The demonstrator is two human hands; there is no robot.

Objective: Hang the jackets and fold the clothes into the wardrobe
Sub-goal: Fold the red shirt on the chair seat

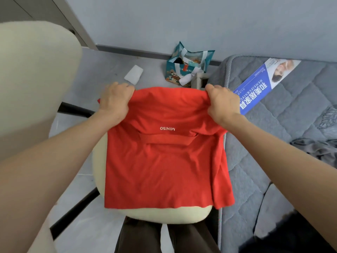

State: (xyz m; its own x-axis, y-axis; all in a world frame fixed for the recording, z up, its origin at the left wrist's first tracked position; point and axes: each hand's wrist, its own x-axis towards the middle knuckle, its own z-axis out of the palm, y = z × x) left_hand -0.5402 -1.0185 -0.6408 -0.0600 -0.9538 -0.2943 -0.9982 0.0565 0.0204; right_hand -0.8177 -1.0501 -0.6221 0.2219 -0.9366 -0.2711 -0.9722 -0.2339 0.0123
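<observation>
**Grip.** The left hand [116, 102] and right hand [222, 104] are both closed on the far edge of the red soft-fabric shirt [164, 167]. Each hand pinches one far corner, with the fingers curled over the cloth and the knuckles facing up. The hands are well apart, and the edge between them is pulled into a smooth, slightly bowed line.

**Task item.** The shirt lies spread on the cream padded round chair seat [155, 215], directly in front of the person. The fabric is matte, thin and lightly creased. White "MINISO" lettering, upside down in this view, sits at the centre. A ribbed red band runs across just on the near side of it. The right side of the shirt hangs in loose folds over the seat edge. The near hem is slightly wavy.

**Surroundings.**
- Left: the cream curved chair backrest [36, 79] and the black chair legs [74, 110], standing on the pale grey floor [102, 68].
- Right: the grey quilted mattress [295, 114]. It carries a blue and white printed label [255, 92] and a crumpled grey garment [317, 148].
- Far: a teal patterned paper gift bag [182, 70] with white ribbon handles, and a white flat card [133, 75] left of it.
</observation>
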